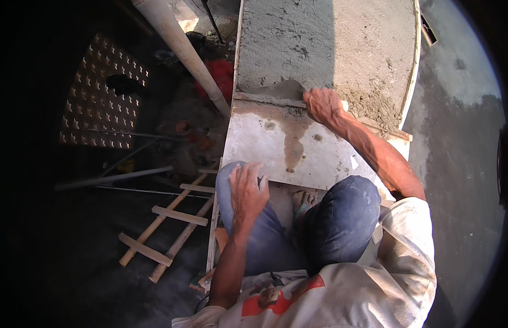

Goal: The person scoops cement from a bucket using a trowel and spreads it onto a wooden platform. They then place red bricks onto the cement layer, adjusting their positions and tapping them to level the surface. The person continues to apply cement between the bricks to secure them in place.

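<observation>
My right hand (324,106) grips a trowel (276,87), its blade on the near edge of a slab of wet grey cement (287,38) bordered by a thin batten (257,99). Just below lies a pale, stained board (259,136). My left hand (247,188) rests on my bent left knee (226,180), fingers loosely spread and holding nothing I can see. My bare foot (303,202) shows between my legs.
A wooden ladder (177,216) leans in the dim drop on the left, with metal bars (112,177) nearby. A pale pole (188,60) rises beside the slab. A perforated screen (95,93) stands far left; a grey surface (462,218) lies below at the right.
</observation>
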Demonstrator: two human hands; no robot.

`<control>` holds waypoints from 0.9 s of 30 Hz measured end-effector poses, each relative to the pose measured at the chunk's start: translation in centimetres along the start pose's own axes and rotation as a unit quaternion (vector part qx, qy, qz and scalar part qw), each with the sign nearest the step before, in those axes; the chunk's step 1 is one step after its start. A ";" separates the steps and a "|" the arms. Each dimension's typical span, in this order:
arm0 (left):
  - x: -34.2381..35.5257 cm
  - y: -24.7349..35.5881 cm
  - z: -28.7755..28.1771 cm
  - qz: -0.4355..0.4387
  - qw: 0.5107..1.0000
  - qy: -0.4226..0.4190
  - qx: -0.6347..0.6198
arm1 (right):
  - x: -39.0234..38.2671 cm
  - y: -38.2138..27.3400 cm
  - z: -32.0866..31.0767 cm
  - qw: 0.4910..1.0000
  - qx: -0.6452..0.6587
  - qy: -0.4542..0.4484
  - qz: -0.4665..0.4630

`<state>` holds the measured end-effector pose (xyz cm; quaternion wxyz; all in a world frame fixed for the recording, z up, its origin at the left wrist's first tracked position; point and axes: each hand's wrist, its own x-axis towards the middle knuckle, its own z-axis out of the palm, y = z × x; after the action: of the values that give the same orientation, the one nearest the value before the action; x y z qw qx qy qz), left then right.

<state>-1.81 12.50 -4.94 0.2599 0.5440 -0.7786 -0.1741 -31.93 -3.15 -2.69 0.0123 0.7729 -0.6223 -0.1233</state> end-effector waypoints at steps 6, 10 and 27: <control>-0.1 0.1 -0.2 0.003 1.000 -0.007 0.001 | -4.5 6.6 -0.6 0.997 0.015 -0.051 0.062; -0.2 0.0 -0.5 -0.006 1.000 -0.016 0.013 | -8.2 10.7 0.6 0.990 -0.113 -0.052 0.065; -0.3 -1.6 -0.4 0.019 1.000 -0.004 0.016 | -25.1 11.2 2.6 0.943 0.209 -0.131 0.225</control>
<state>-0.25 12.18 -5.53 0.2518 0.5328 -0.7921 -0.1589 -48.09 18.91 1.16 -0.2036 0.5751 -0.7878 -0.0849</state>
